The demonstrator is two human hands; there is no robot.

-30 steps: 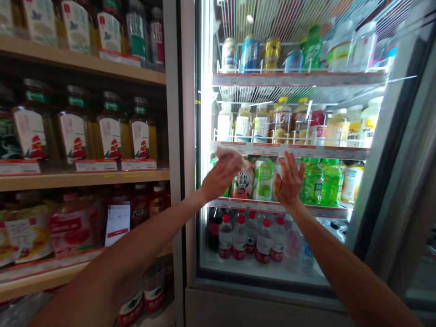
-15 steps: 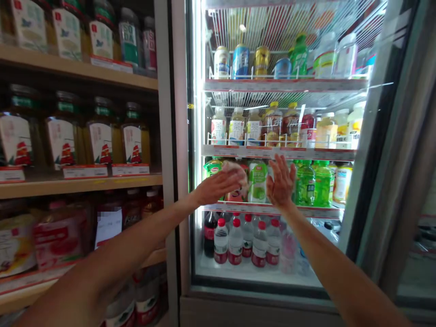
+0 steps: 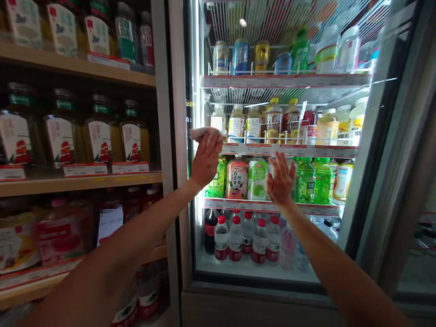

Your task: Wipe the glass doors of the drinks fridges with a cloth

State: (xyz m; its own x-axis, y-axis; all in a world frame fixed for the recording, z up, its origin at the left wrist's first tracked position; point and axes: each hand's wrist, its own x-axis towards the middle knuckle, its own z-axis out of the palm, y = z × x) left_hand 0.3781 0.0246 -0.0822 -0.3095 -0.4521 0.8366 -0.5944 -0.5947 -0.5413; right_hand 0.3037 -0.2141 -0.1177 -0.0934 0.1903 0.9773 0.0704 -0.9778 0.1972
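A glass fridge door (image 3: 245,272) stands closed in front of me, lit from inside. My left hand (image 3: 206,161) presses a pale, crumpled cloth (image 3: 208,133) to the glass near the door's left edge; the cloth sticks out above and beside the fingers. Over to the right, my right hand (image 3: 280,178) is stretched out with its fingers raised, its palm side toward the glass and nothing visible in it. Behind the glass, between the two hands, are an orange-red drink bottle (image 3: 237,178) and a green one (image 3: 258,178).
Wooden shelves (image 3: 78,182) with several dark-capped juice bottles stand at the left. Inside the fridge, several red-capped water bottles (image 3: 235,238) occupy the bottom. A grey metal frame (image 3: 405,150) runs along the right. A white card (image 3: 109,222) hangs at the lower left shelf.
My left hand has moved up and to the left with the cloth, uncovering the orange-red bottle. My right hand has stayed nearly in place. The view has shifted slightly.
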